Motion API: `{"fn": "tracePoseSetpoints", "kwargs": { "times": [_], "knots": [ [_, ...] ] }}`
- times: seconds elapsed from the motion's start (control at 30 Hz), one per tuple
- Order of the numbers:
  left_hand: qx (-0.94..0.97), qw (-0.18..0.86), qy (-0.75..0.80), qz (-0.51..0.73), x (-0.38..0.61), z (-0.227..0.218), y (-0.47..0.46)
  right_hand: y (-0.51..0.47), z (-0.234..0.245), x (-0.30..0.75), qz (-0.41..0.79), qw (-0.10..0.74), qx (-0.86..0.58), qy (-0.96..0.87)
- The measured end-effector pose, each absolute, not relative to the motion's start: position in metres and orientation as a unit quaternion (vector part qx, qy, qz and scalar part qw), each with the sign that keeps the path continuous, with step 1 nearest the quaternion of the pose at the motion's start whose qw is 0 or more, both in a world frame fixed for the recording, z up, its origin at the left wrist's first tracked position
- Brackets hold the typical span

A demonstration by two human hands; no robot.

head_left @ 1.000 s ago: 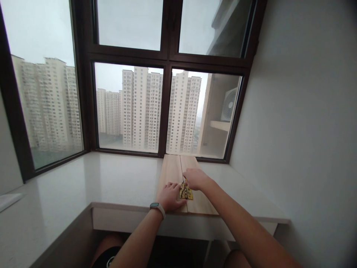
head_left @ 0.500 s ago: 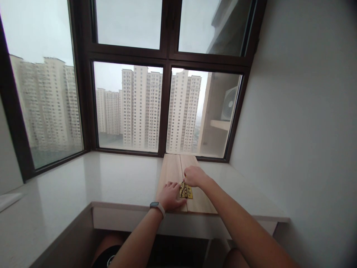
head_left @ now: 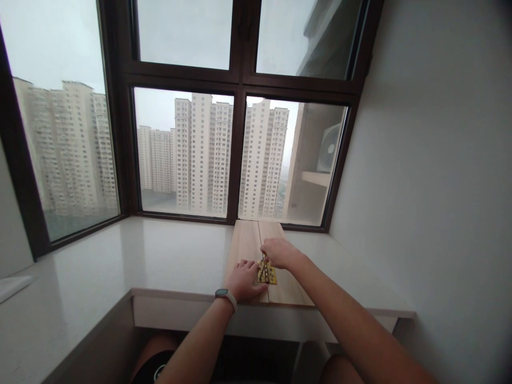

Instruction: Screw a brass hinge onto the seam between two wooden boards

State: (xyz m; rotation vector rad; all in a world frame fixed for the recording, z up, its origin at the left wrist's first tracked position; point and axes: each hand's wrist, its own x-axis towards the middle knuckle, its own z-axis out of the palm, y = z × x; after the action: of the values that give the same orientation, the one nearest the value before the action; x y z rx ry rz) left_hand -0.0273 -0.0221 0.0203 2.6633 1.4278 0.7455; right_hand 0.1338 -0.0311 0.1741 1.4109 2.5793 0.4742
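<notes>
Two pale wooden boards [head_left: 245,241] lie side by side on the sill, a narrow seam between them. A gold-coloured butterfly-type metal hinge [head_left: 272,276] lies across the seam. My left hand [head_left: 242,280] rests on the left board with its fingers spread, thumb and fingertips at the hinge's left edge. Above the hinge's far end, my right hand [head_left: 281,253] is closed around what looks like a small screwdriver [head_left: 264,258]. Its thin dark shaft slants down onto the hinge's left leaf; my fingers hide most of the handle, and the tip cannot be made out.
The white window sill [head_left: 176,261] stretches left and right of the boards, with its front edge just below them. Brown-framed windows [head_left: 237,160] stand behind, and a white wall [head_left: 424,186] rises on the right. A white flat object [head_left: 14,287] lies far left.
My right hand has turned slightly at the wrist, and a bit more of the tool's yellowish part shows under the fingers. The left hand, hinge and boards stay in place.
</notes>
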Motion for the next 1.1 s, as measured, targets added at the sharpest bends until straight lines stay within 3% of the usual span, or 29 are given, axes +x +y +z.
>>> {"fn": "tracePoseSetpoints", "kwargs": {
  "times": [0.63, 0.93, 1.1],
  "knots": [
    [0.855, 0.021, 0.470, 0.218, -0.028, 0.023, -0.024, -0.017, 0.169, 0.124, 0.117, 0.062, 0.560, 0.818],
    [0.854, 0.025, 0.467, 0.228, -0.028, 0.024, -0.025, -0.030, 0.173, 0.129, 0.174, 0.101, 0.435, 0.878],
    [0.855, 0.023, 0.460, 0.237, -0.028, 0.021, -0.023, -0.031, 0.173, 0.126, 0.179, 0.098, 0.436, 0.876]
  ]
}}
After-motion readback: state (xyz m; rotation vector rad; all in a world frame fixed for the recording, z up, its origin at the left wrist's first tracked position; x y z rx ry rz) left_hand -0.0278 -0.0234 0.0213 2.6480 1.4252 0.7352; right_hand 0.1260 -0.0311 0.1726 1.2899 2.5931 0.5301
